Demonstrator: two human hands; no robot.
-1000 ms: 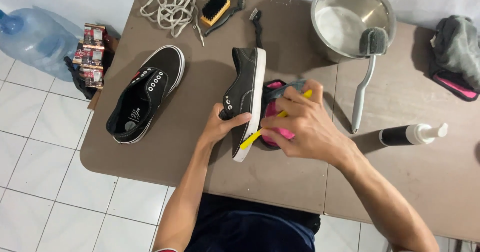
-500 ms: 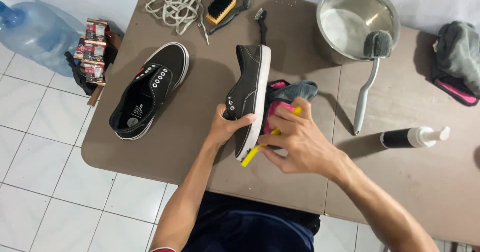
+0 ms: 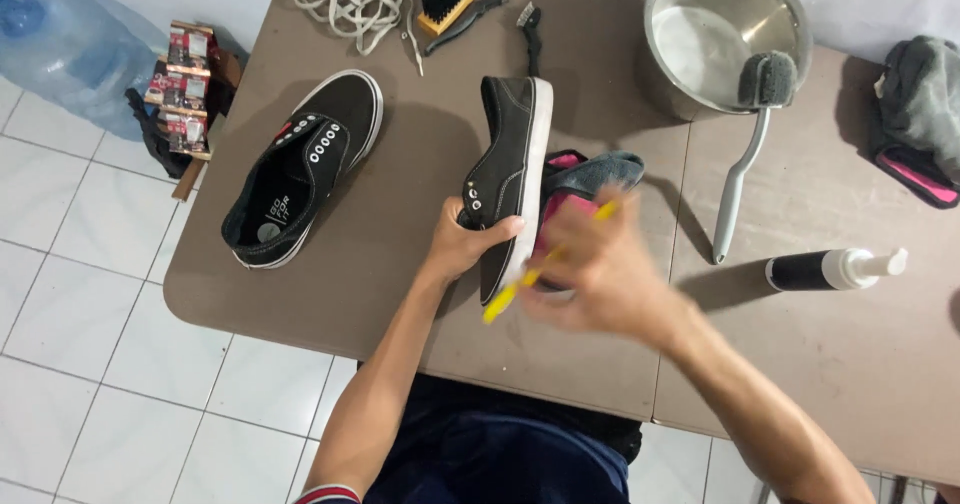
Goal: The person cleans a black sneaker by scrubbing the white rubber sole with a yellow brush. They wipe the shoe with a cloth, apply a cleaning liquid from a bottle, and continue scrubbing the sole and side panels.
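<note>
While the left hand [image 3: 462, 247] is gripping the black shoe [image 3: 510, 179] at its heel end and is keeping it standing on its side on the brown table [image 3: 420, 294], the right hand [image 3: 600, 274] is closing around a yellow brush [image 3: 515, 289] and is looking blurred. This brush is touching the white sole just beside the left thumb. Behind the right hand, a grey and pink cloth [image 3: 590, 179] is lying against the shoe. Further left of the left hand, a second black shoe [image 3: 300, 169] is lying flat. Beyond the right hand, a long grey brush [image 3: 745, 144] is leaning on a metal bowl [image 3: 725, 24], and a dark bottle [image 3: 830, 269] is lying to its right.
</note>
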